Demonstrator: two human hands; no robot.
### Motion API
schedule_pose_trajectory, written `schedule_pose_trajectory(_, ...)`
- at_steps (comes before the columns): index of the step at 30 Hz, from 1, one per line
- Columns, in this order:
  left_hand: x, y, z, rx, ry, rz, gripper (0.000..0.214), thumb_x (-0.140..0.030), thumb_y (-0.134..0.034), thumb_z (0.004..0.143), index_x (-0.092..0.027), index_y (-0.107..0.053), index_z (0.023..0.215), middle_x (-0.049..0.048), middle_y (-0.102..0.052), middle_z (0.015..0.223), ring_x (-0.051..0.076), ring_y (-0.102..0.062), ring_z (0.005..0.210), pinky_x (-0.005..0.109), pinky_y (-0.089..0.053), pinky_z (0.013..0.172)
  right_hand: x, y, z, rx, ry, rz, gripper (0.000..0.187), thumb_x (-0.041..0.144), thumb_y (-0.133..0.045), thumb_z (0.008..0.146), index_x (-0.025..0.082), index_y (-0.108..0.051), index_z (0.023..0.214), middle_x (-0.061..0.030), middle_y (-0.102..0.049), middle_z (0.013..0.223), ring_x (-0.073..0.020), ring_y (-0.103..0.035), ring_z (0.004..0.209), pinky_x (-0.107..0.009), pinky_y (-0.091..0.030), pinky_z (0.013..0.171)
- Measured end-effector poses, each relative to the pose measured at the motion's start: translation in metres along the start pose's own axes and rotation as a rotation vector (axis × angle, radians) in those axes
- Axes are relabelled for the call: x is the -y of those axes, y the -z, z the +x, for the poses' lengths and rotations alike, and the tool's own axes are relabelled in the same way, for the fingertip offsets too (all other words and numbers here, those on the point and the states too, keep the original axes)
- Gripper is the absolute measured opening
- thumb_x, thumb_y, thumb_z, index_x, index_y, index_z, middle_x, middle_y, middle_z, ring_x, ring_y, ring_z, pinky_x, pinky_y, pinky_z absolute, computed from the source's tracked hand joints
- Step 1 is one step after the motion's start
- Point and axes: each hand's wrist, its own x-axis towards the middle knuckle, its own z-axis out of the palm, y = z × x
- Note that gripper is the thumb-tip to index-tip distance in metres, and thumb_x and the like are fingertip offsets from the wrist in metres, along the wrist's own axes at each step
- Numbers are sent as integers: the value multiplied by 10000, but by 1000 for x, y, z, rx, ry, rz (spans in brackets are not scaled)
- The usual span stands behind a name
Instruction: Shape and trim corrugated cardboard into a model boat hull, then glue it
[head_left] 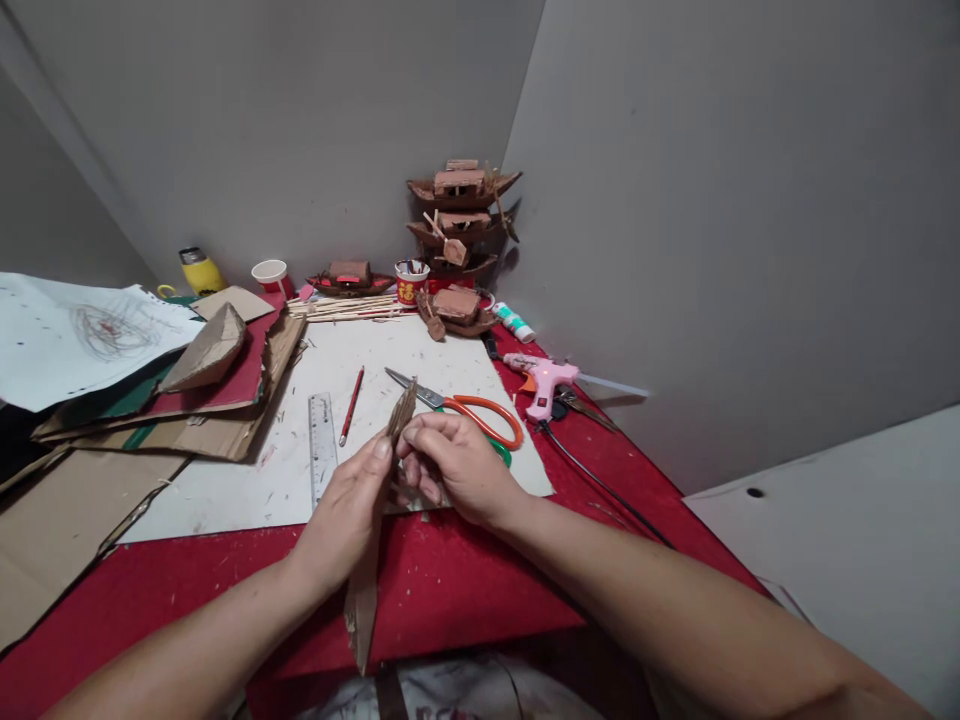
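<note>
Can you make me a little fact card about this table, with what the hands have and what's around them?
Left hand: holds a narrow cardboard piece
Right hand: fingers at the piece's upper part; exact grip unclear
Just beyond hands: scissors, red pencil, clear ruler
Right side: pink glue gun
Back: small brown model boats, some one above another
Left side: cardboard sheets, scribbled paper

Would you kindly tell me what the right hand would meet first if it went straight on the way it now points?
Most likely the cardboard piece in the left hand; the right hand points leftward at it, fingertips perhaps touching, though depth is unclear.
</note>
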Motion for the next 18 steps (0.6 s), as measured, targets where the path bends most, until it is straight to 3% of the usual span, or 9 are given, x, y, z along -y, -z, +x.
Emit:
schedule_pose_trajectory(3,-1,1,0,4,-9,14,418,-418,-316,952,-177,-637,1067,38,-668,1100,211,-603,972,277,-495,763,2,0,-1,20,10,8,246,357,-520,756,156,-571,624,40,-561,414,-47,-406,263,-144,-281,281)
schedule_pose_trajectory(6,-1,2,1,-26,-17,87,417,-422,-354,941,-190,-605,1180,36,-648,1180,220,-579,1071,299,-469,892,3,0,-2,23,28,-22,265,385,-533,761,159,-557,625,43,-557,419,-47,-410,263,-145,-285,281)
schedule_pose_trajectory(10,3,2,1,-91,-30,165,477,-440,-410,917,-194,-519,1311,35,-566,1320,215,-456,1255,330,-306,1088,2,1,-2,24,47,-69,263,376,-540,770,167,-533,612,49,-556,428,-47,-417,266,-145,-301,281)
schedule_pose_trajectory(18,7,1,0,-107,-47,245,500,-450,-417,915,-207,-477,1348,35,-565,1322,186,-474,1234,319,-286,1097,3,2,-4,3,85,-162,240,302,-495,776,173,-514,575,60,-531,415,-44,-411,273,-146,-307,302)
